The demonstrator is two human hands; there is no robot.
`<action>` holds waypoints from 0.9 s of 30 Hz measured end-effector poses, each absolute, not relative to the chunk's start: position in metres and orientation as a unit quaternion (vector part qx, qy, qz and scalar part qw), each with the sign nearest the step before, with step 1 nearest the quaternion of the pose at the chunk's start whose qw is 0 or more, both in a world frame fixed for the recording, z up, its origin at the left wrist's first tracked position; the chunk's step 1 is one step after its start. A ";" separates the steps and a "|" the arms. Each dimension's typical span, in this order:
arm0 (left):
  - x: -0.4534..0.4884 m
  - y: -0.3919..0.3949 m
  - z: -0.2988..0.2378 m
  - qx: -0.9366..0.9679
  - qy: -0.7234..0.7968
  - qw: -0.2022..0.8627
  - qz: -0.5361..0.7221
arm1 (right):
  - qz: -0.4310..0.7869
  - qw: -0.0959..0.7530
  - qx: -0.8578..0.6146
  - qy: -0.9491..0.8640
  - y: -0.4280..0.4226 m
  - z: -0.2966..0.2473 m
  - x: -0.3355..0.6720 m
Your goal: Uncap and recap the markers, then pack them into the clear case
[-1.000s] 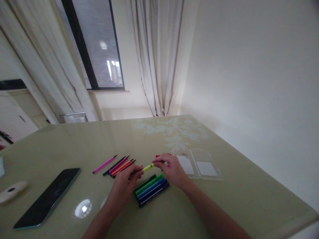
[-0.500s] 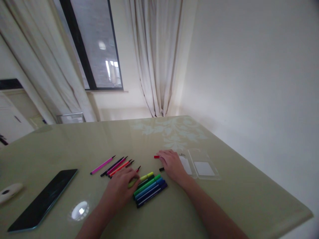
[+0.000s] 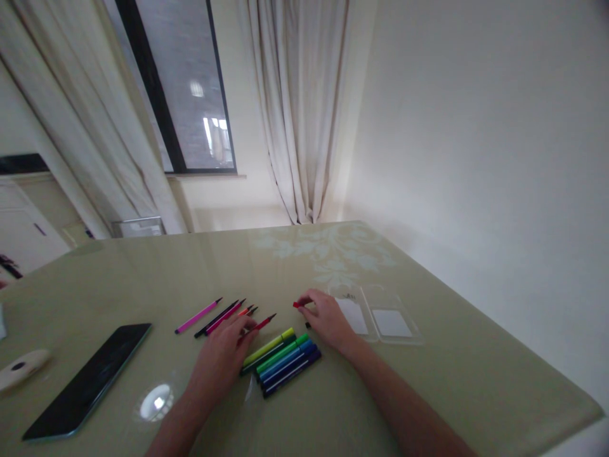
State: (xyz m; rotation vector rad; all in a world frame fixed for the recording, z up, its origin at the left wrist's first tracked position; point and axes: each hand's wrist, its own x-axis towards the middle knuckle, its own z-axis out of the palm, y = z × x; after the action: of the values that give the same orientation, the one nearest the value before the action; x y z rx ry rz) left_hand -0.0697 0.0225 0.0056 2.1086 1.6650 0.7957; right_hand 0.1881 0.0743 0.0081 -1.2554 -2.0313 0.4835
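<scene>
My left hand [image 3: 219,357] rests on the table with its fingers closed round a red pen [image 3: 261,324] that has no cap and points up to the right. My right hand [image 3: 327,319] lies just right of it, pinching a small red cap [image 3: 297,304] at its fingertips. Between and below the hands lies a tidy row of capped pens [image 3: 284,359]: yellow, greens, blues and purple. Left of my left hand lie several uncapped pens [image 3: 219,315], among them a pink one [image 3: 197,315].
An open clear plastic case [image 3: 384,315] with white labels lies right of my right hand. A dark tablet [image 3: 90,379] and a white oval object [image 3: 21,368] sit at the left of the glossy table [image 3: 476,374]. Curtains and a window stand behind.
The yellow pen was capped and laid down beside the green one. My left hand then took up the red pen, and my right hand moved to the red cap.
</scene>
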 end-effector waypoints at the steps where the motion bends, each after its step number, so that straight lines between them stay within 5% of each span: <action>1: -0.068 0.023 0.007 0.737 0.578 0.184 0.299 | 0.213 0.373 -0.456 -0.780 0.072 0.010 0.187; 9: -0.057 0.020 0.018 0.725 0.559 0.224 0.333 | 0.271 0.444 -0.379 -0.765 0.059 0.026 0.181; 27: -0.037 0.012 0.015 0.716 0.538 0.245 0.372 | 0.359 0.431 -0.381 -0.735 0.050 0.021 0.174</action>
State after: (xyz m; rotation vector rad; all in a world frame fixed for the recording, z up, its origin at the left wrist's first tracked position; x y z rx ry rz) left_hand -0.0370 0.0117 0.0145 1.9531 1.4685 1.0152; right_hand 0.1742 0.0496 0.0211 -0.9500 -1.8323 0.8960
